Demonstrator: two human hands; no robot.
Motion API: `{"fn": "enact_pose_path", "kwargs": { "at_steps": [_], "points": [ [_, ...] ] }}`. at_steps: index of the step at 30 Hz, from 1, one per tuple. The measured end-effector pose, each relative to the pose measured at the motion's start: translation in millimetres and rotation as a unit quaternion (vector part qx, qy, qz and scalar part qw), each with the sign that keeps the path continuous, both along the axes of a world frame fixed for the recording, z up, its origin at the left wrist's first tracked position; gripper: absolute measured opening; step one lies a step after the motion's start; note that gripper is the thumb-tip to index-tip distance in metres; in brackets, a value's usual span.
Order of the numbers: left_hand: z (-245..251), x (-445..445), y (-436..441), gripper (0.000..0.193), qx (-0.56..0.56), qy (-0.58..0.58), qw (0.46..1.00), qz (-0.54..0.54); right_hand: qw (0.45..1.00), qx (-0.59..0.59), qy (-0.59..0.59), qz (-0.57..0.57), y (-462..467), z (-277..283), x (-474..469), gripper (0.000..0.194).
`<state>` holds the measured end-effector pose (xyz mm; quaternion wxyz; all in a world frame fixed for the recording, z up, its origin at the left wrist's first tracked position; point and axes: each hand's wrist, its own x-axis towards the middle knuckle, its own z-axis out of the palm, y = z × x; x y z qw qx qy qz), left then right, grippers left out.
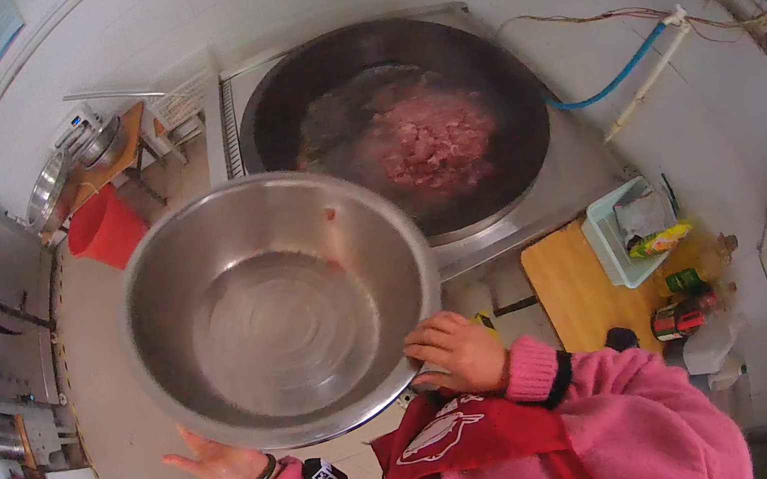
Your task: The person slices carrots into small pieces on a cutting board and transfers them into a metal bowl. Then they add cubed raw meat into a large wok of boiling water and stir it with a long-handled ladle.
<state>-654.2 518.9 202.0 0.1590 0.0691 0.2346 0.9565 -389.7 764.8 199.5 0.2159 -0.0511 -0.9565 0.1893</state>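
A wide stainless steel basin (pixel 285 332) is held before me, tilted so its inside faces up at me. A small red scrap clings to its inner wall, and otherwise it looks bare inside. The fingers of my right hand (pixel 459 352) grip the rim at the lower right. My left hand (pixel 218 454) supports the basin from below at the lower left, partly hidden by it, with fingers spread. Beyond the basin, a large black wok (pixel 519 140) is set into a steel stove. Sliced raw meat (pixel 435 139) lies heaped in it, and there seems to be steaming liquid around the meat.
A wooden table (pixel 565 277) at the right bears a pale green plastic basket (pixel 608 240) and several bottles and cans. A blue hose (pixel 620 82) hangs from a wall pipe towards the wok. At the left are a red bucket (pixel 104 229) and metal bowls (pixel 101 142) on a small table.
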Motion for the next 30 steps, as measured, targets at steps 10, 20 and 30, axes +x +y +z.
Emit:
{"fn": "enact_pose_path", "kwargs": {
  "at_steps": [10,20,30],
  "points": [
    [-131.4,38.2,-34.7,0.057,-0.205,-0.133,0.965,0.097,0.997,-0.038,-0.057,-0.035,-19.1,-38.4,49.2,0.037],
    [-208.3,30.3,-55.6,0.062,-0.41,0.095,0.904,0.075,0.98,-0.098,-0.157,0.078,-52.6,-71.9,104.9,0.027],
    [-172.2,33.6,-122.5,0.037,-0.413,0.07,0.86,-0.292,0.943,-0.063,-0.267,0.187,-153.4,-76.2,16.2,0.03]
  ]
}}
